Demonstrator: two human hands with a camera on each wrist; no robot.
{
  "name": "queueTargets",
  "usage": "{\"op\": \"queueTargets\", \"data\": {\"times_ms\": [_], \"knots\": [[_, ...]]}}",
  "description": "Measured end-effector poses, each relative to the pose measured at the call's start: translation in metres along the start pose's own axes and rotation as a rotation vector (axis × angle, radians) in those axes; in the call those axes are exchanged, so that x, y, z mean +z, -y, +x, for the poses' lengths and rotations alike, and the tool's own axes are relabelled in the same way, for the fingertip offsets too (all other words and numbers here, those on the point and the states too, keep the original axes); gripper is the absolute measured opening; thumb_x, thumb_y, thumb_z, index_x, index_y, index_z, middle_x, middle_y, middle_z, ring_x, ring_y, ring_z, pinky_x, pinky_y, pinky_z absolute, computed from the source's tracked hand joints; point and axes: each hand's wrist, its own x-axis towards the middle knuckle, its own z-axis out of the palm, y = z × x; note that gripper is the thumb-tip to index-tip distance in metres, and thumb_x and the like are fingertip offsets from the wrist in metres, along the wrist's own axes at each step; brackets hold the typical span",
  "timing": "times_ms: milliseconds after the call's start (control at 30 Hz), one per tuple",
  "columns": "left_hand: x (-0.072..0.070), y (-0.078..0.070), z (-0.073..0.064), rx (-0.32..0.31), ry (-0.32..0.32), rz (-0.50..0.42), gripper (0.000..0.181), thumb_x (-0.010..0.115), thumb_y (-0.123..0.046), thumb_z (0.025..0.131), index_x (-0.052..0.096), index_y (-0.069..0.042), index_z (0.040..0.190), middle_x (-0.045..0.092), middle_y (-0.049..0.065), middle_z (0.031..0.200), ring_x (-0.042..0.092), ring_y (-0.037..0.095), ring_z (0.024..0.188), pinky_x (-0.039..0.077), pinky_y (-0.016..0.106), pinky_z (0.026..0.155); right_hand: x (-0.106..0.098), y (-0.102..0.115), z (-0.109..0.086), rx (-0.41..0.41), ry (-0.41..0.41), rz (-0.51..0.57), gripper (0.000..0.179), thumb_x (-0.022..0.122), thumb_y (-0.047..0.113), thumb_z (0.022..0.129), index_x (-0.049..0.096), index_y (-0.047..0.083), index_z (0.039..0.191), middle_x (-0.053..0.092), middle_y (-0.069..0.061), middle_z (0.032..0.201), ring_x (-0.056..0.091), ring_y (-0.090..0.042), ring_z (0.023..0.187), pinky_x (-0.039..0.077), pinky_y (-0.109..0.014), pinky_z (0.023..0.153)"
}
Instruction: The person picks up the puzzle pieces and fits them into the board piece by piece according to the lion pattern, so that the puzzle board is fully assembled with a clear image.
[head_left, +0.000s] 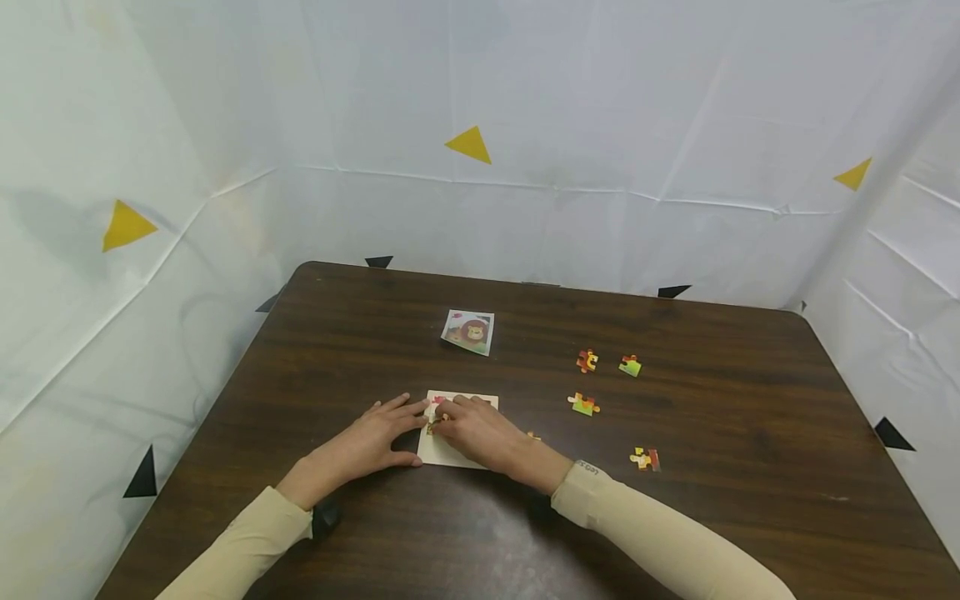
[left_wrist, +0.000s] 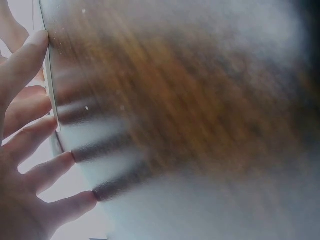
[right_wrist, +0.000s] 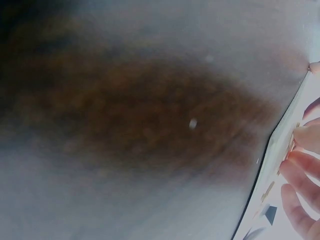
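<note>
A pale puzzle board [head_left: 450, 456] lies on the table in front of the person, with a few coloured puzzle pieces in its upper left part. The left hand [head_left: 381, 433] rests at the board's left edge, its fingers spread and its thumb near the lower left corner. Over the board, the right hand [head_left: 480, 433] has its fingers bent down and pinches a puzzle piece [head_left: 432, 428] among those on the board; the hand hides much of that piece. In the right wrist view, the right fingertips [right_wrist: 290, 167] meet thin pieces on the board's surface.
Loose puzzle pieces lie to the right: one [head_left: 587, 361], a green one [head_left: 631, 365], one [head_left: 583, 404] and another [head_left: 645, 458]. One more [head_left: 534, 436] is partly behind the right wrist. A lion picture card [head_left: 468, 332] lies farther back on the dark table [head_left: 720, 375].
</note>
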Motion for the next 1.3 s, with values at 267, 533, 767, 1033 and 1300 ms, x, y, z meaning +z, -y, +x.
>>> {"op": "queueTargets", "data": {"times_ms": [267,533,767,1033,1300], "knots": [[0.0,0.0,-0.001,-0.003,-0.001,-0.004,0.063,0.074,-0.039,0.083,0.058,-0.006,0.133,0.039,0.009,0.151,0.031,0.039,0.139,0.03,0.068,0.101,0.0,-0.001,0.0,0.026,-0.008,0.06,0.016,0.065,0.016,0.093,0.075,0.02,0.104,0.064,0.001,0.109,0.06,-0.016,0.097,0.053,-0.031,0.078],[0.002,0.0,-0.001,0.0,0.005,0.0,0.063,0.073,-0.04,0.083,0.058,-0.006,0.133,0.039,0.009,0.151,0.031,0.04,0.138,0.031,0.068,0.101,-0.002,-0.01,-0.006,0.047,-0.065,0.313,0.017,0.067,0.008,0.09,0.072,0.009,0.106,0.064,-0.003,0.108,0.063,-0.016,0.098,0.053,-0.029,0.081],[0.001,0.0,0.001,-0.023,0.018,0.002,0.063,0.074,-0.041,0.083,0.057,-0.007,0.134,0.039,0.009,0.151,0.031,0.039,0.139,0.03,0.067,0.102,-0.013,-0.031,-0.02,0.151,-0.127,0.38,0.025,0.069,0.005,0.088,0.069,0.007,0.113,0.064,-0.005,0.113,0.064,-0.016,0.097,0.055,-0.031,0.08],[0.0,0.0,0.0,-0.029,0.018,-0.007,0.063,0.075,-0.039,0.082,0.057,-0.007,0.134,0.039,0.01,0.151,0.03,0.039,0.14,0.028,0.068,0.102,-0.025,-0.048,-0.041,0.252,-0.206,0.361,0.036,0.07,0.002,0.087,0.065,0.008,0.122,0.064,-0.004,0.118,0.064,-0.016,0.1,0.055,-0.036,0.078],[-0.001,-0.001,0.0,-0.015,0.007,-0.008,0.064,0.075,-0.039,0.082,0.057,-0.006,0.134,0.04,0.011,0.15,0.03,0.04,0.139,0.029,0.068,0.102,-0.026,-0.062,-0.058,0.297,-0.289,0.263,0.039,0.073,0.001,0.083,0.065,0.006,0.121,0.066,-0.006,0.115,0.066,-0.02,0.097,0.054,-0.041,0.07]]}}
